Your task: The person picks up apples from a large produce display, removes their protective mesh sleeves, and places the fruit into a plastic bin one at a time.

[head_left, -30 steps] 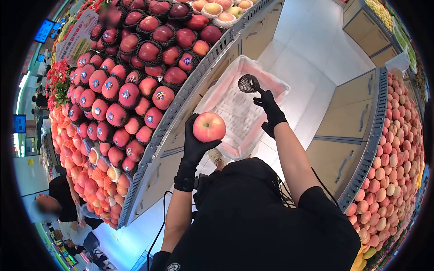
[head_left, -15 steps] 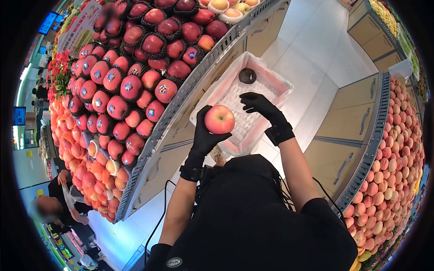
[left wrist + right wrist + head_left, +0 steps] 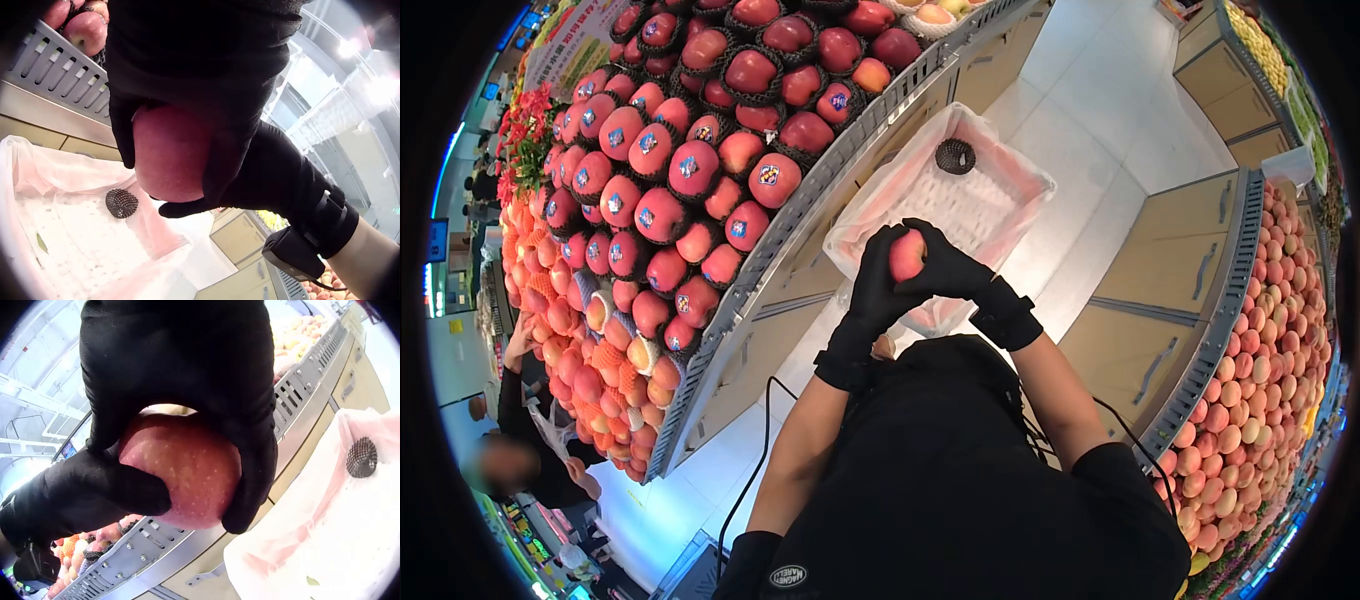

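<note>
Both hands wear black gloves and hold one red apple [image 3: 907, 256] between them, in front of the body. My left hand [image 3: 877, 285] grips its left side, and my right hand [image 3: 949, 260] curls round it from the right. Close up in the right wrist view, the apple's [image 3: 187, 462] speckled skin shows between the thumb and fingers; it wears no net. Gloves cover much of the apple [image 3: 172, 156] in the left wrist view. Beyond the hands, a black foam fruit net [image 3: 955, 156] lies in a crate [image 3: 1040, 185] lined with clear film.
A sloping display of red apples [image 3: 693, 168], many in black nets, rises at the left behind a grey slotted edge [image 3: 800, 205]. Peaches [image 3: 1250, 390] fill the stand at the right. Cabinets [image 3: 1160, 290] flank the tiled floor. Another person [image 3: 540, 450] stands at far left.
The right hand let the black net drop into the crate, then came back to the apple and took hold of it. The left hand kept the apple and shifted slightly right.
</note>
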A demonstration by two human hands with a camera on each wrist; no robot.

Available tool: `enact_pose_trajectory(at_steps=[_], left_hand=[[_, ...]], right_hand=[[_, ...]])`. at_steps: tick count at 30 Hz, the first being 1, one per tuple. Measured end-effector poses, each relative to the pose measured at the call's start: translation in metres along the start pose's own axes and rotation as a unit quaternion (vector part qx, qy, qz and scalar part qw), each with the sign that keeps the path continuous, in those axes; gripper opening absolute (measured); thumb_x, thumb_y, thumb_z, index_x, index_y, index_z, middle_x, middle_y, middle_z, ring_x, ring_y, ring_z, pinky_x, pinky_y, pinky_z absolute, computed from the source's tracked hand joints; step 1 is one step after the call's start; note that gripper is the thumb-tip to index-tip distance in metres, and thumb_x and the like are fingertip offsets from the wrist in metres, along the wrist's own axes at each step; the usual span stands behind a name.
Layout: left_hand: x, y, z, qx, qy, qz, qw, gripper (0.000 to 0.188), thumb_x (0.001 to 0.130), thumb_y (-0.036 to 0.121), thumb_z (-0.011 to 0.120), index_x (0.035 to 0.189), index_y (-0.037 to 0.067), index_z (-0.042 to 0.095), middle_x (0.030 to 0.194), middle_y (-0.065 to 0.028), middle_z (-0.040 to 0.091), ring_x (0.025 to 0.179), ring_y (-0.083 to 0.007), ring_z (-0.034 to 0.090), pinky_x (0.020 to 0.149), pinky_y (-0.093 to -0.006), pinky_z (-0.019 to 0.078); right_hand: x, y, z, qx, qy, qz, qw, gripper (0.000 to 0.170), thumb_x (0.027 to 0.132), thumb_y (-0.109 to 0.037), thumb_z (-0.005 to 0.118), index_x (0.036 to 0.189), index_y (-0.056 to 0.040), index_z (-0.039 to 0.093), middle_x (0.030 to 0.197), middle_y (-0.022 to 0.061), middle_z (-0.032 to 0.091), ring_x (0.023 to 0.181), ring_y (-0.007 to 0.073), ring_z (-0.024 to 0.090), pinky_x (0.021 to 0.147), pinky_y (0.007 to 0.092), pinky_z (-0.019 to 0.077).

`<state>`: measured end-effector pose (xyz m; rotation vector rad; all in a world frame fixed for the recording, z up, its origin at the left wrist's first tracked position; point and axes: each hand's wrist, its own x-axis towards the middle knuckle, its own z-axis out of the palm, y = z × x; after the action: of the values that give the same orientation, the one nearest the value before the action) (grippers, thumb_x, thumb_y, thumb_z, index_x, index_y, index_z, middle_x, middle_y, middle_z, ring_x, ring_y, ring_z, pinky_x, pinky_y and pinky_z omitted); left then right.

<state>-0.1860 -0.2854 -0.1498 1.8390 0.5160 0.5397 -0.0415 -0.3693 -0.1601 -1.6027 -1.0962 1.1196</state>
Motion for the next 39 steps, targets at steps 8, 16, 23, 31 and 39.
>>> enact_pose_trajectory(at_steps=[8, 16, 23, 31, 39], left_hand=[[-0.013, -0.01, -0.013, -0.055, -0.027, -0.052, 0.997, 0.109, 0.056, 0.022, 0.09, 0.143, 0.008, 0.026, 0.142, -0.0162, 0.032, 0.134, -0.0313, 0.032, 0.102, -0.042, 0.0395], [-0.034, -0.042, -0.06, 0.004, 0.127, -0.129, 0.983, 0.063, 0.077, 0.004, 0.073, 0.133, 0.008, 0.044, 0.13, -0.0089, 0.05, 0.114, -0.0223, 0.052, 0.089, -0.0348, 0.0493], [-0.054, -0.052, -0.088, -0.045, 0.168, -0.164, 0.971, 0.044, 0.083, 0.005, 0.068, 0.123, 0.002, 0.051, 0.114, -0.0087, 0.059, 0.101, -0.0177, 0.058, 0.087, -0.0307, 0.0482], [-0.079, -0.036, -0.104, -0.069, 0.19, -0.192, 0.96, 0.033, 0.087, 0.001, 0.062, 0.119, -0.001, 0.055, 0.114, -0.01, 0.06, 0.098, -0.0172, 0.06, 0.087, -0.0307, 0.0495], [-0.111, -0.031, -0.125, -0.04, 0.195, -0.221, 0.955, 0.033, 0.085, 0.004, 0.065, 0.117, 0.002, 0.056, 0.112, -0.0086, 0.062, 0.099, -0.0157, 0.06, 0.088, -0.0297, 0.0485]], right_hand=[[0.003, 0.013, 0.008, 0.129, 0.033, 0.069, 0.989, 0.092, 0.06, -0.027, 0.083, 0.135, -0.0007, 0.035, 0.122, 0.0127, 0.052, 0.112, 0.0219, 0.052, 0.096, 0.0343, 0.0428], [0.015, 0.071, 0.011, -0.022, 0.131, 0.102, 0.986, 0.099, 0.052, -0.034, 0.086, 0.133, -0.0027, 0.039, 0.125, 0.0215, 0.048, 0.114, 0.0332, 0.052, 0.094, 0.04, 0.0456], [0.034, 0.115, 0.03, -0.085, 0.12, 0.136, 0.98, 0.096, 0.051, -0.031, 0.087, 0.131, -0.0034, 0.041, 0.124, 0.0214, 0.048, 0.113, 0.0328, 0.052, 0.093, 0.04, 0.0461], [0.08, 0.161, 0.071, -0.109, 0.128, 0.179, 0.969, 0.101, 0.048, -0.036, 0.086, 0.128, 0.003, 0.039, 0.121, 0.0248, 0.048, 0.111, 0.0359, 0.053, 0.091, 0.0411, 0.0477], [0.132, 0.199, 0.114, -0.141, 0.139, 0.284, 0.938, 0.096, 0.046, -0.041, 0.086, 0.12, 0.0021, 0.042, 0.115, 0.0251, 0.05, 0.107, 0.0364, 0.056, 0.086, 0.0424, 0.0511]])
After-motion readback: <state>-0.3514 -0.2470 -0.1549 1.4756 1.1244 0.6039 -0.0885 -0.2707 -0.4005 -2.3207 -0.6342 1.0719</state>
